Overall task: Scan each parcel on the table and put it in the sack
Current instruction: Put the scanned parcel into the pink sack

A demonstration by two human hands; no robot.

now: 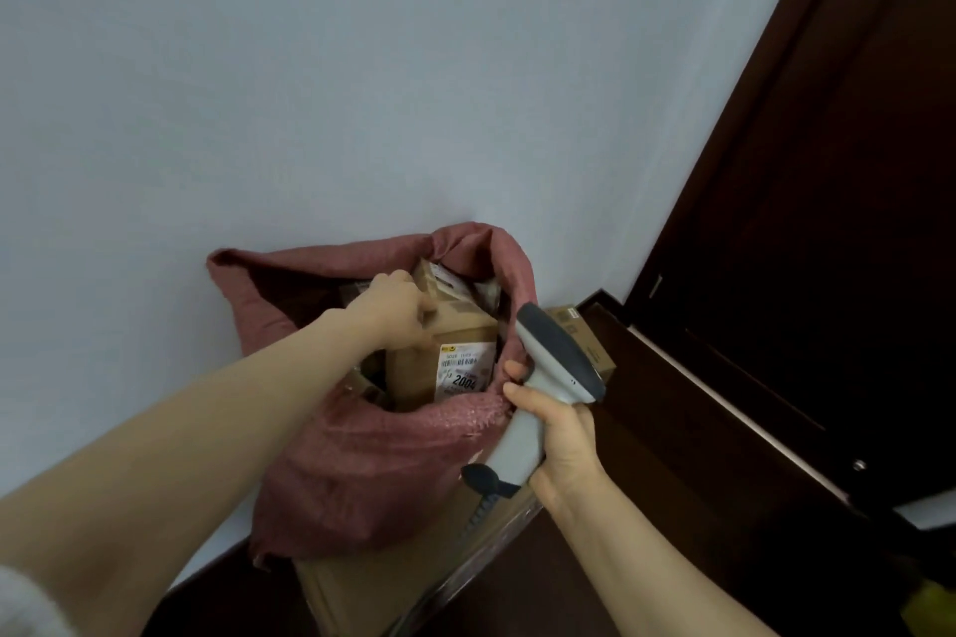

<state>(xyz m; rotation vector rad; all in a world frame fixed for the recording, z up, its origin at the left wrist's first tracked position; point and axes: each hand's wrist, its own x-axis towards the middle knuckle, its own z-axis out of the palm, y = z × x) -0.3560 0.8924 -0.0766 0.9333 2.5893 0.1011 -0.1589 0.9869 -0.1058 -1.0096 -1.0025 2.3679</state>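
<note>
The parcel [460, 326], a brown cardboard box with a white printed label [464, 372] on its near face, stands tilted inside the open mouth of the red woven sack [362, 455], which leans against the pale wall [362, 67]. The left grip [398, 308], a bare hand, reaches into the sack from the left, and its fingers are curled over the upper left edge of the parcel, so it holds the box there. The right grip [561, 435] is closed around the handle of the grey scanner [553, 352], just beside the right rim of the sack, with the scanner head pointing away toward the far side. I judge the parcel to be stiff and rather light, because one hand carries it by an edge; the cardboard is dry and not slippery, but the corners can be crushed if it drops on the other boxes below it. The best place to hold it seems to be the top edge or the two opposite sides, away from the label. The sack is soft and its rim folds inward, so it may catch the box. Another small carton [569, 318] lies behind the scanner, on the right.
</note>
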